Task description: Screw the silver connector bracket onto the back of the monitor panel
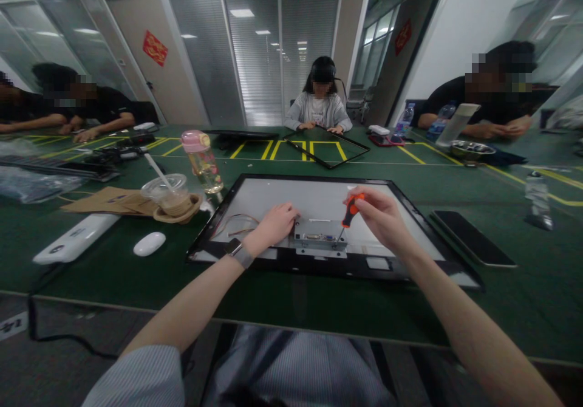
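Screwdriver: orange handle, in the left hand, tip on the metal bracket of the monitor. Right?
No. The head view shows the screwdriver in the right hand, not the left; the left hand rests on the monitor beside the metal bracket. Orange handle and tip on the bracket are correct.

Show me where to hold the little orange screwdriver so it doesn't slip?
Hold the screwdriver by its fat orange handle, coming from above, as the right hand does. It stands nearly upright, its top leaning a little to the right. Its thin metal shaft points down at the metal connector bracket, so the handle is the only thick part you can pinch.
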A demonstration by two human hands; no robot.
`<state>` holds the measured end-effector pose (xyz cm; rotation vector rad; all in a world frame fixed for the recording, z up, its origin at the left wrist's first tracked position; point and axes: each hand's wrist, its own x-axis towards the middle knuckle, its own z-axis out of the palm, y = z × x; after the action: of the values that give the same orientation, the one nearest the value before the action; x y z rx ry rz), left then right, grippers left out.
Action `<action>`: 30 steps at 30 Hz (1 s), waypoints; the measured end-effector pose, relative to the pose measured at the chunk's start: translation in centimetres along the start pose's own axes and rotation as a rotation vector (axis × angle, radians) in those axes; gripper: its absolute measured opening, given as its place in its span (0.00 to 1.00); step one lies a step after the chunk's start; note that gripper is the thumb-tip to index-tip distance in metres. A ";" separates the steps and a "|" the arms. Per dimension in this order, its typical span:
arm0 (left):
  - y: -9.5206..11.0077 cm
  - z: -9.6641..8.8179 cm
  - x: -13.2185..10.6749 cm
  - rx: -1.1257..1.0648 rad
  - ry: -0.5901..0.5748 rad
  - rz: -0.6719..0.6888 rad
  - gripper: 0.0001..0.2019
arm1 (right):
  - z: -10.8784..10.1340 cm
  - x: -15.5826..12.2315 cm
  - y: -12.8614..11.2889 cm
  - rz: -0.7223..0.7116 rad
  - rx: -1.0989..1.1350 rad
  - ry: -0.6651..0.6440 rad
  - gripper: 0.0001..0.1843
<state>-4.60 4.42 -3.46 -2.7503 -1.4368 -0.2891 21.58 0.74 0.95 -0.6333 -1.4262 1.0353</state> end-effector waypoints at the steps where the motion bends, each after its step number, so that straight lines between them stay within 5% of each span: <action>1: 0.0 0.0 0.0 -0.001 0.004 0.003 0.15 | 0.0 0.0 0.0 0.008 0.010 -0.003 0.10; 21: 0.2 -0.4 -0.1 -0.024 -0.010 -0.005 0.16 | 0.2 0.2 0.7 0.043 0.024 0.139 0.10; 30: 0.0 -0.1 -0.1 -0.019 -0.001 -0.002 0.16 | 0.4 0.0 0.2 0.037 0.042 0.003 0.13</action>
<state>-4.64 4.34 -3.39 -2.7647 -1.4445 -0.3034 21.13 0.71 0.83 -0.6322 -1.3918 1.0899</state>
